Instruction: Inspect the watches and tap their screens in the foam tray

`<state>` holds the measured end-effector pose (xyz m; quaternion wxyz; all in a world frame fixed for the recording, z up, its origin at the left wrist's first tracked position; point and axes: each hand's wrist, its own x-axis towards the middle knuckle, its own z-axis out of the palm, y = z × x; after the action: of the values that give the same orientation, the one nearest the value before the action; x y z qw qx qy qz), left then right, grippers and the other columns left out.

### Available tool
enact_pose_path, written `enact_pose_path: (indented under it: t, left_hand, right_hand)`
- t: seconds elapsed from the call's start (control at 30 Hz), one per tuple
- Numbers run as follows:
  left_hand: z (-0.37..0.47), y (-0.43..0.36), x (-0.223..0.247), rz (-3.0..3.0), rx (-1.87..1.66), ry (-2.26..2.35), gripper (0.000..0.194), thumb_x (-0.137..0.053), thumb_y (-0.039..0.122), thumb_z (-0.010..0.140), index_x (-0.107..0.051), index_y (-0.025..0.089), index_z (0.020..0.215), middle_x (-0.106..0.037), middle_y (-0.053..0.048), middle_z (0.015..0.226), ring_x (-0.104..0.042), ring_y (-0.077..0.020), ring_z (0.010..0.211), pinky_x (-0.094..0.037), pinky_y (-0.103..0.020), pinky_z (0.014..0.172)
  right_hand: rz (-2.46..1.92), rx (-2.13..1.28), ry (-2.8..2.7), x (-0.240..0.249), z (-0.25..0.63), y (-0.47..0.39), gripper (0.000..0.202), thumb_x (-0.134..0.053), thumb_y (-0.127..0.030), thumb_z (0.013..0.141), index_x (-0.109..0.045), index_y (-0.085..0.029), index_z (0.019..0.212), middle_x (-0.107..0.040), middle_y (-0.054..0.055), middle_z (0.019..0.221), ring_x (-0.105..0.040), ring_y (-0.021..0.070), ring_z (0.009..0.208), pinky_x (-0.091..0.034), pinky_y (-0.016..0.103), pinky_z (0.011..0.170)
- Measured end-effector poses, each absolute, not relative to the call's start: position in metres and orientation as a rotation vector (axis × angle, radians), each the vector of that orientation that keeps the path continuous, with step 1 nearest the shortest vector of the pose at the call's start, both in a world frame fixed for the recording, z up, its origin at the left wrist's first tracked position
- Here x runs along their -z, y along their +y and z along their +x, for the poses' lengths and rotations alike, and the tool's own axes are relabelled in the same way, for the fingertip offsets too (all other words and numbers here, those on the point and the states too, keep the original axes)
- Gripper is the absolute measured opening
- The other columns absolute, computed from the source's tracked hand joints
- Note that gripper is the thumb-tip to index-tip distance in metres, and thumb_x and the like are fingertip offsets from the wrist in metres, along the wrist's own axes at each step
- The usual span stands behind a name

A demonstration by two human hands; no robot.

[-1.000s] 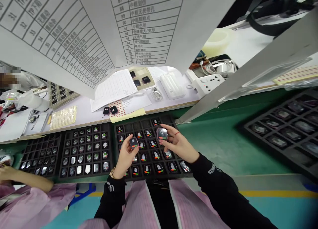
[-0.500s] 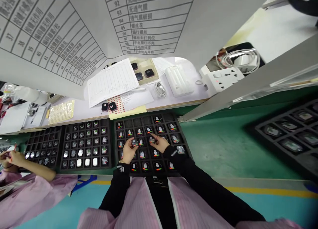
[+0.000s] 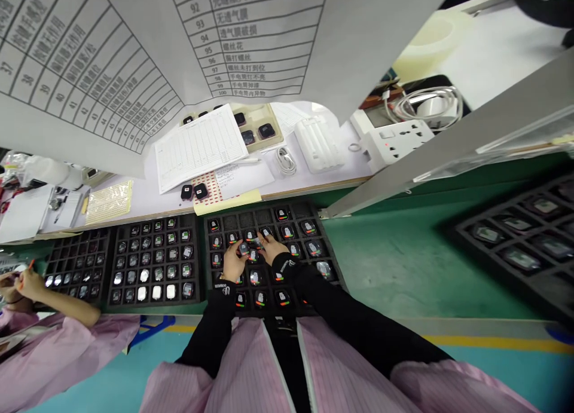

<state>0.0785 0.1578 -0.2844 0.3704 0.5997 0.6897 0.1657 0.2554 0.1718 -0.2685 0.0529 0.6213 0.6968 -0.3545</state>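
Above a black foam tray of square watch cases, my left hand pinches one smartwatch case between thumb and fingers. Close beside it, my right hand has its fingertips closed on a second small dark case, partly hidden by the fingers. Many cases in the tray have lit screens with white figures and a red-green bar, such as the watch case in the front row. Some pockets in the back row hold nothing.
More foam trays of watches stand left and right. A co-worker's hands are at far left. Behind lie a paper form, two dark watch cases, a coiled cable and a power strip. A printed sheet hangs overhead.
My right hand has moved left, towards my left hand, with a watch case at its fingertips. My left hand still holds its case, now turned slightly. The view has shifted a little.
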Motion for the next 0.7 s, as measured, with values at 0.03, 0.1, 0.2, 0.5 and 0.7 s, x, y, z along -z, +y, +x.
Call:
enact_pose_path:
  t: [0.03, 0.1, 0.2, 0.5, 0.7]
  left_hand:
    - [0.078, 0.159, 0.283, 1.587, -0.39, 1.774, 0.059, -0.074, 0.008, 0.073, -0.06, 0.017, 0.13, -0.067, -0.009, 0.102, -0.062, -0.0178, 0.084, -0.052, -0.034, 0.086]
    - [0.077, 0.16, 0.279, 1.692, -0.32, 1.774, 0.058, -0.074, 0.011, 0.075, -0.059, 0.017, 0.131, -0.067, -0.01, 0.106, -0.062, -0.0211, 0.093, -0.05, -0.037, 0.092]
    - [0.074, 0.162, 0.275, 1.802, -0.225, 1.772, 0.058, -0.074, 0.016, 0.077, -0.058, 0.016, 0.133, -0.065, -0.013, 0.117, -0.059, -0.026, 0.106, -0.046, -0.04, 0.099]
    - [0.073, 0.153, 0.273, 1.859, -0.204, 1.87, 0.054, -0.066, 0.023, 0.084, -0.056, 0.021, 0.137, -0.054, -0.016, 0.123, -0.051, -0.0307, 0.118, -0.04, -0.043, 0.105]
    - [0.044, 0.131, 0.267, 1.739, -0.474, 2.083, 0.059, -0.052, 0.041, 0.092, -0.044, 0.013, 0.144, -0.048, -0.021, 0.13, -0.045, -0.0336, 0.124, -0.035, -0.049, 0.109]
  right_hand:
    - [1.896, 1.057, 2.113, 0.266, 0.255, 0.171, 0.063, -0.052, -0.026, 0.096, -0.032, -0.019, 0.155, -0.048, 0.018, 0.136, -0.062, 0.0283, 0.109, -0.051, 0.035, 0.088]
    - [1.933, 1.02, 2.107, 0.262, 0.255, 0.169, 0.063, -0.053, -0.027, 0.096, -0.032, -0.02, 0.154, -0.047, 0.018, 0.134, -0.062, 0.028, 0.109, -0.051, 0.035, 0.088]
    - [2.056, 1.018, 2.102, 0.26, 0.264, 0.162, 0.064, -0.055, -0.032, 0.095, -0.033, -0.02, 0.154, -0.046, 0.017, 0.133, -0.063, 0.0268, 0.106, -0.052, 0.034, 0.085]
    - [2.822, 1.002, 1.716, 0.284, 0.371, 0.104, 0.044, -0.046, -0.03, 0.093, -0.06, -0.013, 0.13, -0.06, 0.016, 0.115, -0.063, 0.0264, 0.101, -0.05, 0.037, 0.094]
    - [2.977, 1.016, 1.322, 0.306, 0.42, 0.033, 0.043, -0.043, -0.031, 0.091, -0.066, -0.011, 0.122, -0.064, 0.015, 0.103, -0.065, 0.024, 0.081, -0.05, 0.042, 0.093]
